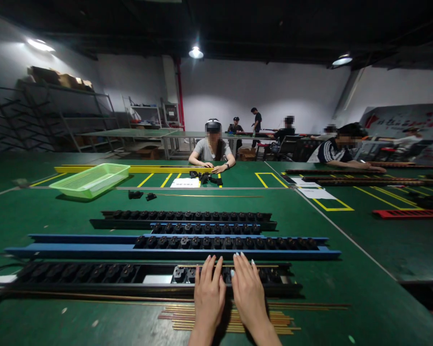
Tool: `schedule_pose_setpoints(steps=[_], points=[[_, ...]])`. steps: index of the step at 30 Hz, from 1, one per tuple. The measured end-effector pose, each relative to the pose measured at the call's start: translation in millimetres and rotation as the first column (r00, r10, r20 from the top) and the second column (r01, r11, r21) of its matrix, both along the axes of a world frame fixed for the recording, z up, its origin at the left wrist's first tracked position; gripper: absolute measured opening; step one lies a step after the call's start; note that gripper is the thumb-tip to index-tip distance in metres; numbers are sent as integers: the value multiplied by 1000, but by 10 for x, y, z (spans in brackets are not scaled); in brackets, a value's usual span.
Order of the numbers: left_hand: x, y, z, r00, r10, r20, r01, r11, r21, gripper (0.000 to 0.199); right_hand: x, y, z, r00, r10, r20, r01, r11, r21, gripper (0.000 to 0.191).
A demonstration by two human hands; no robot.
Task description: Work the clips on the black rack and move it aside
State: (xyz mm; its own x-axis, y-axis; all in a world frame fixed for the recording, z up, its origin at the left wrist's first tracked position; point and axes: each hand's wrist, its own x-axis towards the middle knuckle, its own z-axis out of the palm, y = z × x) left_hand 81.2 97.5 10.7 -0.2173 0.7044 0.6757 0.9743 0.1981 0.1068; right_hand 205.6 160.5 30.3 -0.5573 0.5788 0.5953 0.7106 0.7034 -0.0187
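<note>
Head view: left hand (209,300) and right hand (248,295), fingers seemingly empty, rest on a black, socket-studded rail (94,274).

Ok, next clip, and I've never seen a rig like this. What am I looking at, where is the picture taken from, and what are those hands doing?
There is no machine here. The picture comes from a camera worn on a person's head, looking forward and down, so the two bare hands are the wearer's own. The left hand and right hand rest side by side, fingertips on a long black rail lined with black socket-like fittings; neither clearly holds anything. Below them lie thin brass-coloured rods. Farther off are a long blue rail and a light green plastic basket, on a green work table. Across the table sits another person wearing a headset.
</note>
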Motion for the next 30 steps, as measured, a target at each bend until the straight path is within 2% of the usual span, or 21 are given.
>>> schedule_pose_setpoints(steps=[4,10,18,22,26,30], points=[[-24,-8,-29,999,1,-34,-1,1000,-9,57,43,18,-2,999,-26,-25,26,1000,-7,46],[-56,-16,-49,998,-7,-61,7,1000,0,59,52,55,-163,997,-21,-75,22,1000,22,44],[-29,2,-3,999,-23,-26,24,998,54,55,163,96,-72,993,-2,-118,5,1000,29,45],[-47,13,-26,1000,-24,-2,24,993,114,52,248,150,-131,990,-7,-138,19,996,86,47],[-62,9,-26,998,-48,-46,51,995,87,54,257,167,-193,992,-9,-126,25,992,123,50],[9,26,-1,998,-28,60,20,991,131,52,282,164,-165,993,5,-118,8,995,103,50]])
